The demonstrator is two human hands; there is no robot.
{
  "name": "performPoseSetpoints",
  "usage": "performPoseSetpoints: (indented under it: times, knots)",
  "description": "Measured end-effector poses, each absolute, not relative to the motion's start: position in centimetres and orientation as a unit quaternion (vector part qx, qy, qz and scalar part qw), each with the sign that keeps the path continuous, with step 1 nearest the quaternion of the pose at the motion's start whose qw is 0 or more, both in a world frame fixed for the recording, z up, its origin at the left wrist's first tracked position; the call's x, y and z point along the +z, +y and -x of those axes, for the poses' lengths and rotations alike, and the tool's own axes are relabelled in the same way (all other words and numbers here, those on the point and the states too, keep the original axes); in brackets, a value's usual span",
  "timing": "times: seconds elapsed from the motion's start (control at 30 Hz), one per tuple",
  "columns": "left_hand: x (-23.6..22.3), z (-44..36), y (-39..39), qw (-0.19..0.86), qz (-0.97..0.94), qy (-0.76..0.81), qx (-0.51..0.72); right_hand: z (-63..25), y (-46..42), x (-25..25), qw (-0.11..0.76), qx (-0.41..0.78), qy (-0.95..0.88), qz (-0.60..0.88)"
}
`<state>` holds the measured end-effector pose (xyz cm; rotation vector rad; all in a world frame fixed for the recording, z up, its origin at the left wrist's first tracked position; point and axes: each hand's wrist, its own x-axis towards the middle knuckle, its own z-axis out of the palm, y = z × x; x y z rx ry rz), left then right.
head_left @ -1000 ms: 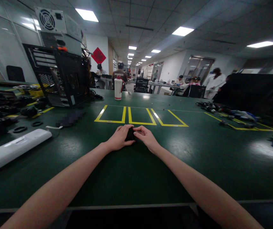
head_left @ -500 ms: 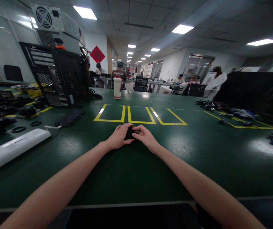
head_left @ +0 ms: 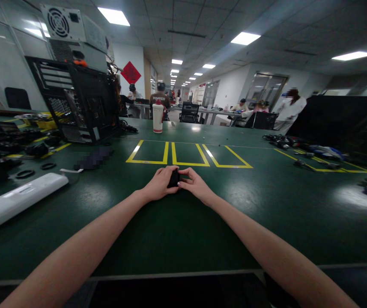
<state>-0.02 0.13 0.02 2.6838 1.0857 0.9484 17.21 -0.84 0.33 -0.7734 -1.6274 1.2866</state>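
Note:
A small black boxy object (head_left: 173, 179) stands on the green table (head_left: 177, 239), between my two hands; its exact kind is too dark to make out. My left hand (head_left: 161, 183) is curled around its left side, fingers over the top and thumb near the base. From the right, my right hand (head_left: 196, 185) pinches its edge with fingertips and thumb. Part of the object is hidden behind my fingers. Just beyond my hands, yellow tape (head_left: 189, 164) marks out three boxes on the tabletop.
A white power bank-like case (head_left: 22, 199) and black rings (head_left: 25, 174) lie at left, before a black computer case (head_left: 83, 98). A white tumbler (head_left: 158, 116) stands at the back. Cables (head_left: 279, 140) and a dark screen-like panel (head_left: 340, 119) are at right. Several people sit or stand beyond.
My hands and the black object stay in nearly the same place, with a slight shift of the right thumb. In the background, the standing person in white has changed posture.

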Motion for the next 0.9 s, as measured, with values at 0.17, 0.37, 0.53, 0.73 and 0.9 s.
performPoseSetpoints:
  times: [0.17,0.37,0.53,0.73,0.9]
  knots:
    - [0.10,0.00,0.11,0.046,-0.881,0.353,0.312,-17.11,-0.92,0.37,0.442,0.513,-0.659,0.327]
    - [0.20,0.01,0.04,0.049,-0.881,0.355,0.308,-17.25,-0.51,0.28,0.437,0.509,-0.660,0.338]
    - [0.14,0.06,0.01,0.049,-0.881,0.354,0.310,-17.33,-0.58,0.29,0.428,0.514,-0.672,0.318]
    - [0.41,0.02,-0.21,0.052,-0.883,0.352,0.306,-17.13,-0.79,0.08,0.444,0.499,-0.660,0.343]
    - [0.26,-0.03,-0.03,0.049,-0.881,0.354,0.311,-17.14,-0.54,0.11,0.448,0.502,-0.653,0.348]
